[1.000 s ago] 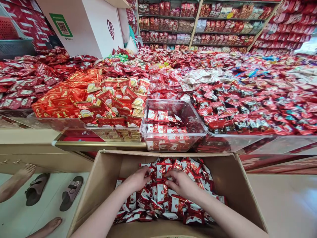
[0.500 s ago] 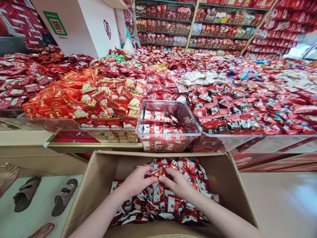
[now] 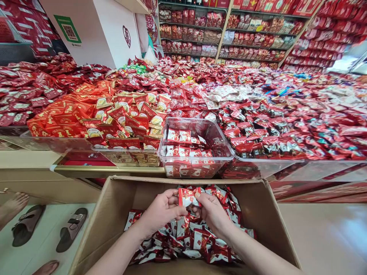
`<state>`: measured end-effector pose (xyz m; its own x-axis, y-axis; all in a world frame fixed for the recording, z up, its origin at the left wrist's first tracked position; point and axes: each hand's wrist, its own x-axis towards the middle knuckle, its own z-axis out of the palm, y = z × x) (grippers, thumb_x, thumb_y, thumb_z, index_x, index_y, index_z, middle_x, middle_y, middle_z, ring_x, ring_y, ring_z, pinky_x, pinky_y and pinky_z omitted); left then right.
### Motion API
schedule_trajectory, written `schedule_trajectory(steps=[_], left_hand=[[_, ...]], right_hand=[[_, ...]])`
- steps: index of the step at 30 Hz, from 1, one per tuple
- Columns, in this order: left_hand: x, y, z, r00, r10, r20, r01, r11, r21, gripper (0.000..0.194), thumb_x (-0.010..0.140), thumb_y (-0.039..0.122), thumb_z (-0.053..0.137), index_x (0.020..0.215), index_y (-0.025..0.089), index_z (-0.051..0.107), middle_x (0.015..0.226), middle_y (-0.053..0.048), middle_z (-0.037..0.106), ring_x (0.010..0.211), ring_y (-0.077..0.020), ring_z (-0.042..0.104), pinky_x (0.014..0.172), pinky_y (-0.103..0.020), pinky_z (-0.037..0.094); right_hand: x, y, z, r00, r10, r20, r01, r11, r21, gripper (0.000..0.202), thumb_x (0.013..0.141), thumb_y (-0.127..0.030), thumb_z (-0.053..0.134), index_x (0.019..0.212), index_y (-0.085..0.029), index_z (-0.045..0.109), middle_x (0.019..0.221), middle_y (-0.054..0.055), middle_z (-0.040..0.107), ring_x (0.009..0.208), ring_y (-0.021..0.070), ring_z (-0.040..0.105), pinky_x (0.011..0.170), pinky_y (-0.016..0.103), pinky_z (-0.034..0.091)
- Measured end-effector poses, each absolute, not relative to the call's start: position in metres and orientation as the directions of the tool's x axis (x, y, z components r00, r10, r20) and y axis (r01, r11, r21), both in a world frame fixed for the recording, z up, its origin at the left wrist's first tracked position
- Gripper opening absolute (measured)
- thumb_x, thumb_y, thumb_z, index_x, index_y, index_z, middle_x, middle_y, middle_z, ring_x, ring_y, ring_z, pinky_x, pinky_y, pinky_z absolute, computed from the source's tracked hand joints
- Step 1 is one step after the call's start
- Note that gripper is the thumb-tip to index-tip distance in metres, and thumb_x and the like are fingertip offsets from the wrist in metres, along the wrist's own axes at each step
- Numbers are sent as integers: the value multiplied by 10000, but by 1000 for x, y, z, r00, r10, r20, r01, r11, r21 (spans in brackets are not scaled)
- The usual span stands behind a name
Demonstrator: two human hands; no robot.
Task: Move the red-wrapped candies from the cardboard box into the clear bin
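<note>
Over the cardboard box point(image 3: 120, 206), a small red-and-white candy packet point(image 3: 189, 196) is held with its printed face up. My right hand point(image 3: 213, 214) pinches its right end, thumb on top. My left hand point(image 3: 162, 210) has its fingers curled at the packet's left end. Whether anything else sits inside that curl is hidden. Beneath both hands lies a loose heap of similar packets point(image 3: 200, 238). Just beyond the box stands a clear plastic bin point(image 3: 223, 147), in which rows of red-and-white packets point(image 3: 185, 136) are lined up.
Durian-labelled packets point(image 3: 117, 143) fill a bin on the left; dark red packets point(image 3: 252, 149) fill one on the right. Shelves point(image 3: 223, 34) line the back wall. A white column point(image 3: 100, 34) rises at left. Sandals point(image 3: 28, 225) and someone's bare foot point(image 3: 17, 204) are on the floor.
The packet has risen slightly and tipped so its printed face shows. My right hand has shifted a little right, its thumb now on the packet's right end.
</note>
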<state>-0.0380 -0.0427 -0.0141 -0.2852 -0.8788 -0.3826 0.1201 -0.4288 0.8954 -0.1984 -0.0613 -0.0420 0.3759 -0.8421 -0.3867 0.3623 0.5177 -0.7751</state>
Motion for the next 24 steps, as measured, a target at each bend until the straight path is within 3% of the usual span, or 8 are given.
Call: schedule_trajectory(steps=[2,10,14,16,19,21,24], left_hand=[[-37,-43,-16,-259,-891,-372,93,-407,909,399,648,233,632,1002,161,464,855,-56,647,715,-146,599,566,-207,436],[-27,-48,-27,-215,-899,-382,-80,-374,924,357,699,274,541,1029,144,502,817,-45,666,662,-143,600,534,-214,429],[-16,-54,-41,-284,-884,-372,-423,-232,876,320,752,283,437,1055,187,483,943,-20,639,821,-128,584,711,-218,437],[-2,-55,-50,-229,-880,-417,-646,-183,741,278,744,260,435,1003,201,514,970,-20,625,871,-137,568,755,-226,418],[25,-54,-66,-63,-862,-502,-819,-243,519,237,653,154,506,877,175,581,955,-89,617,899,-233,552,777,-338,389],[40,-51,-76,11,-828,-561,-879,-276,390,251,572,86,558,809,157,603,929,-126,617,896,-289,543,765,-399,377],[47,-46,-86,33,-776,-629,-914,-278,296,303,511,52,623,800,141,601,907,-102,618,867,-262,550,748,-404,393]], right_hand=[[-199,-62,-43,372,-845,-384,327,506,-798,246,671,-392,583,655,-148,560,602,-7,525,499,80,464,442,181,340],[-199,-62,-52,428,-849,-310,48,364,-930,229,686,-364,556,720,-137,560,564,-21,502,466,71,410,453,198,357],[-206,-71,-62,434,-846,-312,-232,229,-945,204,696,-319,524,800,-144,540,572,-20,510,483,88,427,452,203,338],[-217,-79,-63,379,-881,-284,-448,93,-889,201,714,-277,484,850,-139,537,565,-11,514,493,103,439,458,212,325],[-237,-91,-60,290,-928,-232,-734,-61,-677,291,710,-206,459,987,-132,503,603,22,557,563,144,495,508,234,335],[-248,-96,-59,261,-935,-242,-847,-101,-522,328,701,-182,455,1022,-130,497,682,68,600,662,183,542,560,253,353],[-256,-99,-60,262,-925,-276,-911,-143,-387,320,706,-193,449,1012,-133,520,854,126,619,815,232,558,643,283,368]])
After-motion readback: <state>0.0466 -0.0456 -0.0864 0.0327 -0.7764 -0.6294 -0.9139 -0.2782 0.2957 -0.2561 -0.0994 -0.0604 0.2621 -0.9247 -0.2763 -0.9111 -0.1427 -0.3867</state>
